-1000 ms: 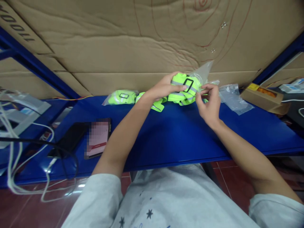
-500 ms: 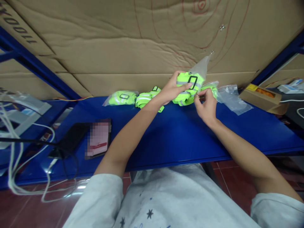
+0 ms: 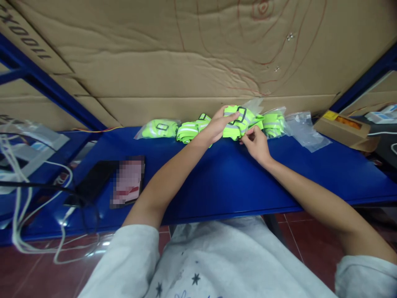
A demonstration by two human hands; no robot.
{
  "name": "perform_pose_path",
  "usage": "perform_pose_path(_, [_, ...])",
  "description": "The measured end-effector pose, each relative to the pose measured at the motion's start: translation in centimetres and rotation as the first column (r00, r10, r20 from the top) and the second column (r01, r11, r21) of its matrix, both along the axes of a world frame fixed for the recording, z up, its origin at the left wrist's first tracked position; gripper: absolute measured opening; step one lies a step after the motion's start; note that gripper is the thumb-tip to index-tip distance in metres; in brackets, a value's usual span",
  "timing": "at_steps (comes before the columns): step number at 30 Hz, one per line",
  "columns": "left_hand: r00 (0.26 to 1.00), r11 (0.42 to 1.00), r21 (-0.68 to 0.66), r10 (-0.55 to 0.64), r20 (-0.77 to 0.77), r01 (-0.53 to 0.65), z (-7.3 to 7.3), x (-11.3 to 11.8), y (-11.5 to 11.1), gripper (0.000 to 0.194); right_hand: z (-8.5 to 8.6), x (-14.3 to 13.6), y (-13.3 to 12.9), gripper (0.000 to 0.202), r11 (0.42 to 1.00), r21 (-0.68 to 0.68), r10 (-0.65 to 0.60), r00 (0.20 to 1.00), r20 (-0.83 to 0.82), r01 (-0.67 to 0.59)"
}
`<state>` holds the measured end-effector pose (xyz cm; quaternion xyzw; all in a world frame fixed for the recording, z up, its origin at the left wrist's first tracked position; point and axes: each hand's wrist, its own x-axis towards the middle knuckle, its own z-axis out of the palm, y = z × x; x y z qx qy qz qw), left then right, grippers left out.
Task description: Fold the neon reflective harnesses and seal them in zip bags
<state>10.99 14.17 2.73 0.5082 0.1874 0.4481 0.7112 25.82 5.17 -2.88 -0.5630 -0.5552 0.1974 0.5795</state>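
My left hand (image 3: 219, 123) grips a folded neon-yellow reflective strap bundle (image 3: 232, 131) with grey bands and a black buckle, its thumb lying across the front. A clear plastic bag (image 3: 256, 105) sticks up behind the bundle; how far it covers the bundle is unclear. At the bundle's lower right, my right hand (image 3: 258, 145) is closed in a pinch on its edge, fingertips partly hidden. Left of my left hand lies another loose reflective strap bundle (image 3: 187, 131), partly behind my wrist. A bagged bundle (image 3: 274, 124) sits just beyond my right hand.
Farther left is another bagged bundle (image 3: 159, 128). A flat clear bag (image 3: 308, 131) and an open cardboard box (image 3: 341, 130) lie on the right of the blue shelf (image 3: 217, 186). A phone (image 3: 128, 182), a black device (image 3: 93, 182) and white cables (image 3: 18, 215) occupy the left. Cardboard (image 3: 149, 74) backs the shelf.
Both hands have come lower and slightly left with the strap bundle. The bag behind it sticks up less, and the bagged bundle at right shows more.
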Motion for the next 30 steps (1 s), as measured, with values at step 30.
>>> perform_pose_path(30, [0.841,0.830,0.447,-0.047,-0.539,0.333,2.2,-3.0,0.0,0.065,4.3,1.3,-2.0,0.011,0.983,0.175,-0.118,0.924,0.365,0.056])
